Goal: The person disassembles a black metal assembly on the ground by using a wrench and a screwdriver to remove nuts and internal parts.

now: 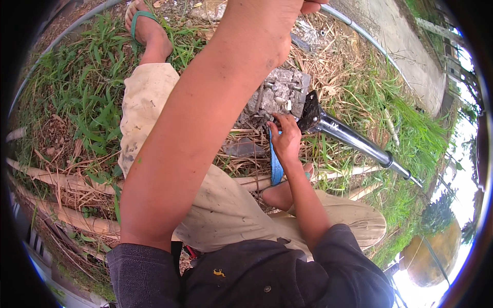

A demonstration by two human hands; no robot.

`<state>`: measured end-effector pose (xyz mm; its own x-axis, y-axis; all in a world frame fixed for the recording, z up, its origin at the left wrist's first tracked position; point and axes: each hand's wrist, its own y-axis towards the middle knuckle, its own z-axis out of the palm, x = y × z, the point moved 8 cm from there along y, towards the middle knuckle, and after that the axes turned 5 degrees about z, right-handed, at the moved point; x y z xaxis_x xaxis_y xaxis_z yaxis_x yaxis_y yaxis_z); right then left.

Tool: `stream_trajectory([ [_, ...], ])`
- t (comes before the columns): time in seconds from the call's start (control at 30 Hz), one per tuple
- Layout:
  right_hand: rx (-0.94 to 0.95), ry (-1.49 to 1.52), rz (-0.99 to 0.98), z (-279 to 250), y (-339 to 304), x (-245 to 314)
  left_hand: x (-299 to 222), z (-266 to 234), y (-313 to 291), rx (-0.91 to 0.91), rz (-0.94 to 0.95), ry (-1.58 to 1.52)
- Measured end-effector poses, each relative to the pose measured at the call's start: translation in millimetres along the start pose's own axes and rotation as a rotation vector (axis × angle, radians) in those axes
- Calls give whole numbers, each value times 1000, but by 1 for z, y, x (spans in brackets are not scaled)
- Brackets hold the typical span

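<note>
My left arm stretches across the middle to the top edge. Only a bit of my left hand [310, 7] shows there, so its fingers and anything in them are cut off. My right hand [287, 137] is at the near side of a rough concrete block [277, 95], its fingers curled at the rubble edge. Something small and dark is at the fingertips, too small to name. Metal bolts [270, 85] stick up from the block. Right beside it lies a black pole [354, 139], its square base plate [310, 112] tilted up close to my right hand.
A blue sandal sole [276, 161] is just below my right hand, at my bent foot. Bamboo poles [67, 179] lie across the grass on the left. A grey pipe [354, 25] curves past the far side, before a paved path [405, 51].
</note>
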<state>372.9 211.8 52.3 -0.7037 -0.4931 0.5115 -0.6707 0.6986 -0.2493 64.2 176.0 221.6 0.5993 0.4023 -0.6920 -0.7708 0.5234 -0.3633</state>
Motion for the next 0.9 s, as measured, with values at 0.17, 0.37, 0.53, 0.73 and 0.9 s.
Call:
stream_trajectory([
  [0.17,-8,-98,-12,1,0,11,-3,0,-4,-15,-18,38],
  [0.37,4,-63,4,5,-1,9,-12,-2,-9,-27,-38,60],
  [0.53,0,-63,26,5,-1,0,-7,3,-11,-20,-63,83],
  [0.73,-16,-52,29,4,1,1,-13,0,-15,56,27,33],
  [0.9,-47,-33,59,2,0,-1,-12,3,-14,-22,-71,94],
])
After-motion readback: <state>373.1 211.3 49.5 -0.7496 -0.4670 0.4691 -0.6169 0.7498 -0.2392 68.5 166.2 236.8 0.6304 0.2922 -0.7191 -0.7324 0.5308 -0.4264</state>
